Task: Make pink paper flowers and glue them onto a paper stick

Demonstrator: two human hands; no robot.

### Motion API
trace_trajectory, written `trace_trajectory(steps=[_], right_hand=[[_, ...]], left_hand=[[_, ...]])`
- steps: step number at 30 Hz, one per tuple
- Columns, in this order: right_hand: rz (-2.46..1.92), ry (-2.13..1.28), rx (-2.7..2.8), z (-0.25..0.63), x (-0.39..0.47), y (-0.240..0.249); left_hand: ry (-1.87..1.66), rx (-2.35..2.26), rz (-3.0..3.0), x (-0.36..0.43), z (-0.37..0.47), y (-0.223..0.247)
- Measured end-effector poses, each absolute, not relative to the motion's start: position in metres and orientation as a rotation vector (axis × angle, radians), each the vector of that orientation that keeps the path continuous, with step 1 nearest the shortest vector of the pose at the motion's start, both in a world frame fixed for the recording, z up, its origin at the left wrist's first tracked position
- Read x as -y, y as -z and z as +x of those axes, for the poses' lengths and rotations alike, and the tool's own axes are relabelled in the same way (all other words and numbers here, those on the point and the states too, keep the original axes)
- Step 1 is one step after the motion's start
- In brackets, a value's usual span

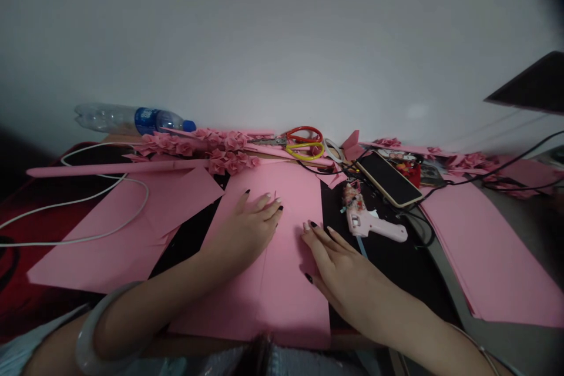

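Presently, the left hand [247, 232] and right hand [346, 264] rest on the pink sheet [293, 305], centred on the black surface [418, 276], both loosely spread, clasping nothing. Recommended: even, light pressure outward from its faint lengthwise line [263, 270], clear of the glue gun [379, 228].
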State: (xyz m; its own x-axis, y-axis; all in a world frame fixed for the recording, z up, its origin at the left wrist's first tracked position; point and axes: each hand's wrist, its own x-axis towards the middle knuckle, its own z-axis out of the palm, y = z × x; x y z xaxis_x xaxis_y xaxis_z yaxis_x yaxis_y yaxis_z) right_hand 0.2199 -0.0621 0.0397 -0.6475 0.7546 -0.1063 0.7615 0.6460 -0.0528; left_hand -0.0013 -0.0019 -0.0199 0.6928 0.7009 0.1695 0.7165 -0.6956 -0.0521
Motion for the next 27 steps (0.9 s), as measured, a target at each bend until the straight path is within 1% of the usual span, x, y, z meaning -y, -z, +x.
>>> trace_trajectory(steps=[8,13,27], right_hand=[[1.313,0.275,-2.801,0.208,0.038,-0.039],[1.310,0.276,-2.820,0.199,0.023,-0.037],[1.288,0.299,-2.965,0.192,-0.003,-0.037]], left_hand=[[0.203,1.156,-2.782,0.004,-0.001,0.019],[0.202,1.206,-2.782,0.007,0.001,0.013],[0.221,1.148,-2.793,0.002,0.003,0.015]])
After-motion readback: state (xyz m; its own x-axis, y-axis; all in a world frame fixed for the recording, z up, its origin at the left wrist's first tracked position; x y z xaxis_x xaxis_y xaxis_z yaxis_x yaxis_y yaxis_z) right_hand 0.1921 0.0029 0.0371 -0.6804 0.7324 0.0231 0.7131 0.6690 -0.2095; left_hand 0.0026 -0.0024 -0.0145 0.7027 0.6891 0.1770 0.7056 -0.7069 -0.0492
